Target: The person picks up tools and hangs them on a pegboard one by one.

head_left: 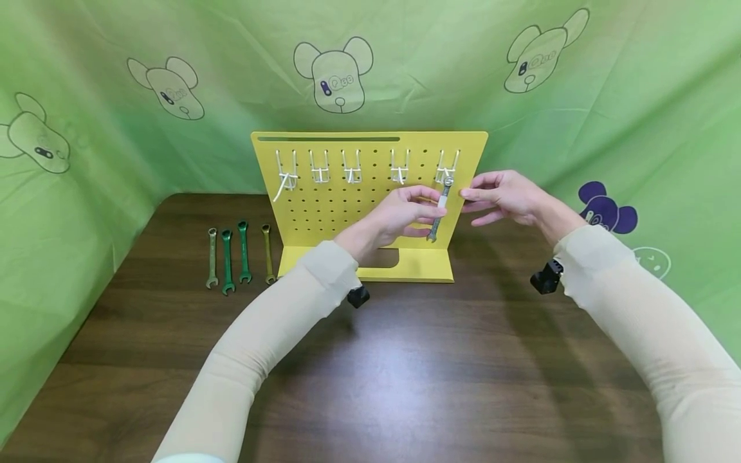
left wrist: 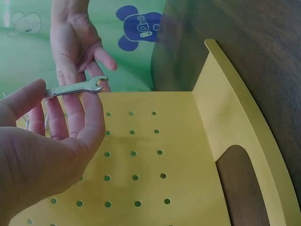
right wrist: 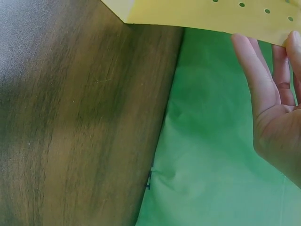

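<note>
My left hand point(head_left: 405, 212) holds a silver combination wrench point(head_left: 438, 215) between thumb and fingers, in front of the yellow pegboard point(head_left: 324, 218). Its ring end points up and overlaps the rightmost white hook point(head_left: 446, 168) in the head view. The open end point(left wrist: 95, 84) points down, seen plainly in the left wrist view. My right hand point(head_left: 509, 196) is at the board's right edge, its thumb point(right wrist: 294, 41) over the front and fingers reaching behind, pinching that edge. Parts of those fingers are hidden by the board.
Several wrenches lie upright in a row left of the board, among them a green wrench point(head_left: 244, 252) and a gold wrench point(head_left: 268, 254). More white hooks point(head_left: 286, 181) line the board's top. The dark wooden table point(head_left: 393, 373) is bordered by green printed cloth point(head_left: 231, 38).
</note>
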Demonstrator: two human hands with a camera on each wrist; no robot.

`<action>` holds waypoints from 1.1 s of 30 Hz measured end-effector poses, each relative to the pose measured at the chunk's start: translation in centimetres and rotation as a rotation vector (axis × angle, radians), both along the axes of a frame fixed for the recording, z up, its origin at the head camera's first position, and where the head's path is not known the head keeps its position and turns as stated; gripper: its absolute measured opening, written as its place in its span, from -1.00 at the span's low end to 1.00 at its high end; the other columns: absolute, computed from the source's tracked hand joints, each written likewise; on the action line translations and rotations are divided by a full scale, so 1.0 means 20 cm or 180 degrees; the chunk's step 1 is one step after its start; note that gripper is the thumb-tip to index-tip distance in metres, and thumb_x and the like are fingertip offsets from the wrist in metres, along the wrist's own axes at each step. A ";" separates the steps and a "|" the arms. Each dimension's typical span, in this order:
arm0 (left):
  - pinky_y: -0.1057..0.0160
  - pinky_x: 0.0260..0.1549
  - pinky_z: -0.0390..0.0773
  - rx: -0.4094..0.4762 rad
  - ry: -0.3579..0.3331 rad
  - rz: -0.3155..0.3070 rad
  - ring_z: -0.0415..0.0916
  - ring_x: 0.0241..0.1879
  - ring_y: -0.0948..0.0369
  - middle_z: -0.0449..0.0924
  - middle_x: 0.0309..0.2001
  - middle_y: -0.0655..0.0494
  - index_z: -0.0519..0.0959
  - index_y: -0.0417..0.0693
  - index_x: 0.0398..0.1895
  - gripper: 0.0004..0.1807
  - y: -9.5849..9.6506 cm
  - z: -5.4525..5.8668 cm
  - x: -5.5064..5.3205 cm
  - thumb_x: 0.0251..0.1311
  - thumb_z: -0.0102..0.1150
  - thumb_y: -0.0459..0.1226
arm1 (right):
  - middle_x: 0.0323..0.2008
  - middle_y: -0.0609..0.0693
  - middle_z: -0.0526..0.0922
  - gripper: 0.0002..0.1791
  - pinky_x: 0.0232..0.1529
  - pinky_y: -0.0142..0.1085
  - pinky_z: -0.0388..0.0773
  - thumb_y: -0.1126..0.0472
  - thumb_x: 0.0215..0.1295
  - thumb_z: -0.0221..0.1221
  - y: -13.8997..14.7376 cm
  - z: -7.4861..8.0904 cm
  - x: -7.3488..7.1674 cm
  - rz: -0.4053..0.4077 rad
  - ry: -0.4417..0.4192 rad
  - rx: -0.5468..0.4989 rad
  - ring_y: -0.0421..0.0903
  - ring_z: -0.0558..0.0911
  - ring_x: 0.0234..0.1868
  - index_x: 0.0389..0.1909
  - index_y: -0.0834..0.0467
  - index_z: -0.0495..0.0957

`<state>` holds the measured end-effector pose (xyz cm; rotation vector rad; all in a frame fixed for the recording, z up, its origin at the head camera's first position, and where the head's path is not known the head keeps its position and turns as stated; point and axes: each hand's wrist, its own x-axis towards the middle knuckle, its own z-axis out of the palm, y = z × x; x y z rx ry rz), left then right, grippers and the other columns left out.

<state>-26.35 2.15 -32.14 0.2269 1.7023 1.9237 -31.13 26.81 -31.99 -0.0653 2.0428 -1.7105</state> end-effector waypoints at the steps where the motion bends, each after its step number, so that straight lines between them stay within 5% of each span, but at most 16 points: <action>1: 0.09 -0.11 0.61 -0.0005 0.0002 -0.0007 0.47 0.07 -0.09 0.61 -0.14 0.03 0.53 -0.05 -0.01 -0.68 0.00 -0.01 0.00 0.16 0.29 -0.34 | -0.17 0.06 0.62 -0.77 -0.13 0.10 0.57 0.17 0.18 0.31 0.00 0.00 0.00 0.0003 0.0007 0.0015 0.10 0.65 -0.06 -0.22 0.20 0.54; 8: -0.05 0.03 0.51 -0.0298 0.0089 -0.0263 0.40 0.11 0.02 0.42 0.19 -0.10 0.46 -0.07 0.09 -0.64 0.00 -0.05 0.00 0.29 0.16 -0.15 | -0.14 0.05 0.61 -0.74 -0.09 0.13 0.54 0.14 0.17 0.32 0.00 0.00 0.01 0.0008 0.0031 0.0085 0.07 0.65 -0.06 -0.21 0.20 0.54; 13: 0.00 -0.03 0.55 -0.0391 0.0197 -0.0276 0.43 0.07 0.03 0.44 0.14 -0.11 0.46 -0.13 0.09 -0.58 0.01 -0.09 0.00 0.31 0.12 -0.06 | -0.14 0.05 0.62 -0.74 -0.09 0.13 0.54 0.15 0.17 0.32 0.00 0.00 0.01 -0.0005 0.0022 0.0080 0.10 0.63 -0.03 -0.22 0.20 0.55; 20: -0.11 0.13 0.41 -0.0453 0.0199 -0.0295 0.39 0.18 -0.06 0.43 0.17 -0.06 0.42 -0.13 0.16 -0.56 0.01 -0.13 0.00 0.36 0.04 -0.06 | -0.15 0.06 0.63 -0.74 -0.13 0.09 0.58 0.16 0.17 0.32 0.00 0.00 0.01 -0.0011 0.0011 0.0062 0.11 0.63 -0.02 -0.21 0.21 0.54; 26: -0.13 0.14 0.39 -0.0590 0.0095 -0.0198 0.41 0.16 -0.08 0.48 0.16 -0.07 0.47 -0.08 0.13 -0.65 0.00 -0.16 -0.01 0.34 0.09 -0.17 | -0.15 0.06 0.63 -0.75 -0.08 0.13 0.54 0.16 0.17 0.32 0.00 0.01 0.02 -0.0032 -0.0012 0.0064 0.14 0.60 0.01 -0.22 0.19 0.53; 33: -0.11 0.09 0.45 -0.0665 -0.0038 -0.0182 0.45 0.13 -0.07 0.51 0.12 -0.08 0.49 -0.02 0.13 -0.59 -0.01 -0.19 -0.03 0.30 0.12 -0.04 | -0.16 0.06 0.63 -0.76 -0.10 0.11 0.56 0.17 0.19 0.31 -0.01 0.01 0.02 -0.0050 -0.0017 0.0059 0.14 0.60 0.01 -0.21 0.19 0.53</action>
